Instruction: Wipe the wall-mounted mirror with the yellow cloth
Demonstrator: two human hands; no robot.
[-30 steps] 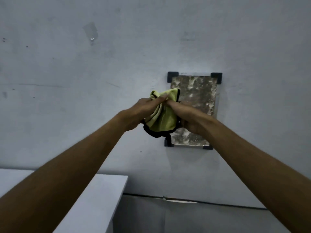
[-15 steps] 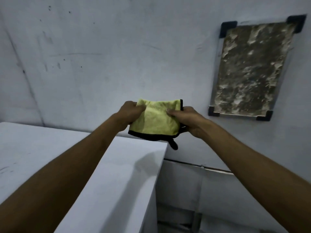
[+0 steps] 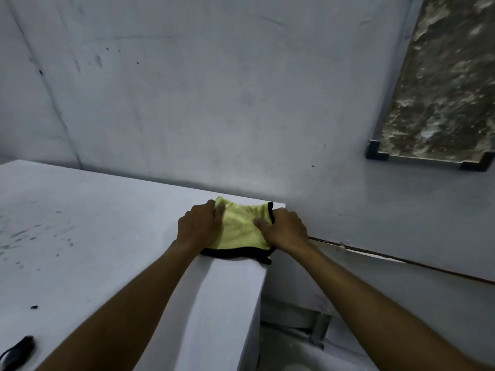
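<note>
The yellow cloth (image 3: pixel 242 228), folded and edged in black, lies on the far right corner of a white table (image 3: pixel 107 236). My left hand (image 3: pixel 199 226) rests on its left side and my right hand (image 3: pixel 285 228) on its right side, fingers gripping the fabric. The wall-mounted mirror (image 3: pixel 444 84), with a blotchy, corroded face and black corner brackets, hangs on the wall at the upper right, well away from both hands.
A small black object (image 3: pixel 17 352) lies at the table's near left edge. Dark specks mark the tabletop on the left. A thin cable (image 3: pixel 401 261) runs along the wall below the mirror. Floor and a grey bracket (image 3: pixel 318 330) show right of the table.
Both hands carried the cloth from the mirror down and left, and now it rests on the table corner. The view swung left and down, leaving the mirror at the upper right.
</note>
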